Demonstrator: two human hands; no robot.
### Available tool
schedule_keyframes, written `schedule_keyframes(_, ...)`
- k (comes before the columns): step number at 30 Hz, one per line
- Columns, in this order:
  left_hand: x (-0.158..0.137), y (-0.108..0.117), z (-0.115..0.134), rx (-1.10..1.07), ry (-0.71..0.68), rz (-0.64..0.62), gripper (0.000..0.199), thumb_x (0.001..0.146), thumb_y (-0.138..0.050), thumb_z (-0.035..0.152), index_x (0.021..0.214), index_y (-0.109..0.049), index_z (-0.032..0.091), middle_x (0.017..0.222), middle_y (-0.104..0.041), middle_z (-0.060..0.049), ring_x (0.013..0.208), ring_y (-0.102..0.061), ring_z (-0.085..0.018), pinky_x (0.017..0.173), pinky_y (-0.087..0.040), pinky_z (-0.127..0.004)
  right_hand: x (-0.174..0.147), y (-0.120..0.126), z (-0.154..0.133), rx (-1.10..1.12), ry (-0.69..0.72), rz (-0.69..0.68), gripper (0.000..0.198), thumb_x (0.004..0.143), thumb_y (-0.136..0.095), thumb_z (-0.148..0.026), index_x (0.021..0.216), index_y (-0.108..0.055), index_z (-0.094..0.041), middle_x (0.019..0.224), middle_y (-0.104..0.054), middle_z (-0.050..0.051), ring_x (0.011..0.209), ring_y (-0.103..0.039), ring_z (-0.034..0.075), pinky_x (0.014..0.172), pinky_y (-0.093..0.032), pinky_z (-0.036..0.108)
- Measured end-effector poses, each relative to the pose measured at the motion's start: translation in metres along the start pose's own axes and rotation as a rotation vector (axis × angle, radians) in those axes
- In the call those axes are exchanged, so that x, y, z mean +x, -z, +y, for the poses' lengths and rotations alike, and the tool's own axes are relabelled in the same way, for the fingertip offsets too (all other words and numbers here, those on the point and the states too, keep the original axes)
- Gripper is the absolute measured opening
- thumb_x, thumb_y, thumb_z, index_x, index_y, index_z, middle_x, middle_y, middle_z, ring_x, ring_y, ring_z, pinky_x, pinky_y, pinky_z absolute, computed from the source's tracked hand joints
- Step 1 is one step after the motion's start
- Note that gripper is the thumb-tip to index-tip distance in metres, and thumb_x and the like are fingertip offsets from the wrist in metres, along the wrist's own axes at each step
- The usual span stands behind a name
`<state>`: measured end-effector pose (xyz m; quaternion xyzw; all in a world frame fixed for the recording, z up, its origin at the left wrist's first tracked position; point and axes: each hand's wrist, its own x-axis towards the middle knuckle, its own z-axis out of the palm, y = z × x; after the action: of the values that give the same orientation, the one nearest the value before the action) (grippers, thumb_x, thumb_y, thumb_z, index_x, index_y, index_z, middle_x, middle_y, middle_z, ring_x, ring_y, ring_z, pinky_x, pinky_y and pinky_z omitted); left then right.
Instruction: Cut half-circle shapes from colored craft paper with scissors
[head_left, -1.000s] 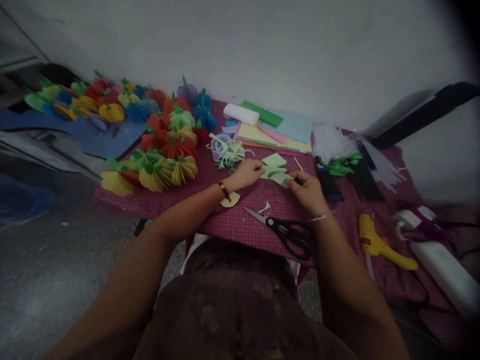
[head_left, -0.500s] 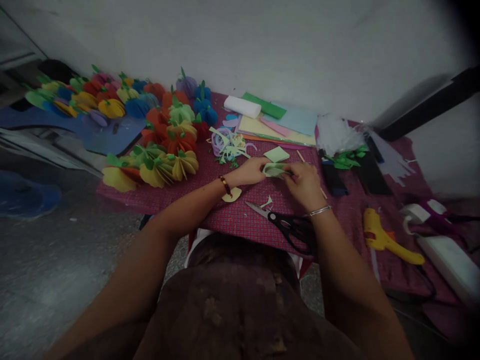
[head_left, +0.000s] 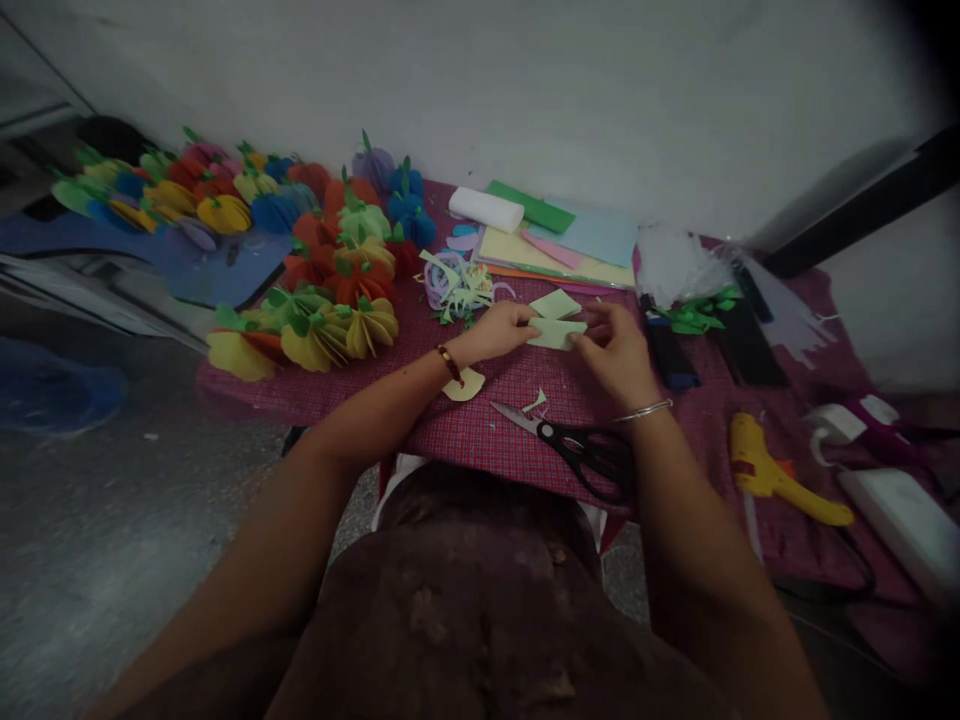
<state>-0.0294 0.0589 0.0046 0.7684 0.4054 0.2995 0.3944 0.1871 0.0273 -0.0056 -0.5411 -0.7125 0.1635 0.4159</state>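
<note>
- My left hand [head_left: 504, 332] is closed in a pinch, thumb and fingers on the left end of the pale green paper [head_left: 556, 334].
- My right hand [head_left: 615, 350] is loosely curved, thumb at the paper's lower right corner, fingers arched above the right end; I cannot tell whether they grip it.
- Position of the paper: between my hands, above the table. Half a second ago it was bowed; one second ago its pieces were fanned apart. It now reads as one flat strip.
- Directly behind it lies a second pale green piece [head_left: 555, 303], partly covered.
- Nearer me, the scissors [head_left: 559, 437] lie with blades pointing left, placement unchanged; a small scrap [head_left: 535, 402] sits just beside the blades.
- A yellow cutout [head_left: 466, 385] lies under my left wrist.
- Beyond my left hand: a heap of paper strips [head_left: 457, 287].
- Outermost: paper pumpkins [head_left: 371, 328] at left, the yellow glue gun [head_left: 772, 470] at right.
</note>
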Motion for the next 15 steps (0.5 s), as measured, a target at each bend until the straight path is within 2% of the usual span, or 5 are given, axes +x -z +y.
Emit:
schedule_keyframes(3, 0.001, 0.0034, -0.0021, -0.031, -0.006, -0.044, 0.011, 0.079, -0.06, 0.017, 0.069, -0.062, 0.012, 0.063, -0.052, 0.003, 0.062, -0.044, -0.009, 0.062, -0.031, -0.025, 0.0011, 0.0025, 0.0074, 0.258, -0.093, -0.192, 0.025, 0.074, -0.069, -0.033, 0.095, -0.066, -0.02, 0.083, -0.067, 0.003, 0.071, -0.06, 0.019, 0.067, -0.049, 0.034)
schedule_keyframes(5, 0.0022, 0.0029, -0.005, -0.052, -0.004, -0.064, 0.009, 0.077, -0.062, 0.016, 0.069, -0.063, 0.012, 0.064, -0.054, 0.002, 0.063, -0.046, -0.009, 0.062, -0.033, -0.024, 0.001, 0.0039, 0.0093, 0.323, -0.133, -0.267, 0.021, 0.073, -0.07, -0.036, 0.087, -0.065, -0.02, 0.072, -0.063, 0.0, 0.064, -0.056, 0.016, 0.062, -0.046, 0.031)
schedule_keyframes(9, 0.0035, -0.0001, -0.0089, -0.105, 0.018, -0.074, 0.009, 0.078, -0.062, 0.018, 0.072, -0.065, 0.012, 0.061, -0.052, 0.004, 0.059, -0.042, -0.008, 0.057, -0.03, -0.023, 0.0004, 0.0056, 0.0085, 0.305, -0.191, -0.312, 0.023, 0.076, -0.069, -0.041, 0.074, -0.06, -0.02, 0.057, -0.055, -0.004, 0.053, -0.047, 0.013, 0.052, -0.037, 0.027)
schedule_keyframes(15, 0.0034, -0.0039, -0.0078, 0.038, -0.007, -0.037, 0.013, 0.078, -0.061, 0.017, 0.066, -0.06, 0.014, 0.06, -0.05, 0.003, 0.06, -0.041, -0.009, 0.058, -0.028, -0.025, 0.0007, 0.0012, 0.0097, 0.266, -0.169, -0.319, 0.021, 0.074, -0.069, -0.039, 0.082, -0.066, -0.02, 0.06, -0.059, -0.003, 0.054, -0.051, 0.015, 0.053, -0.04, 0.029)
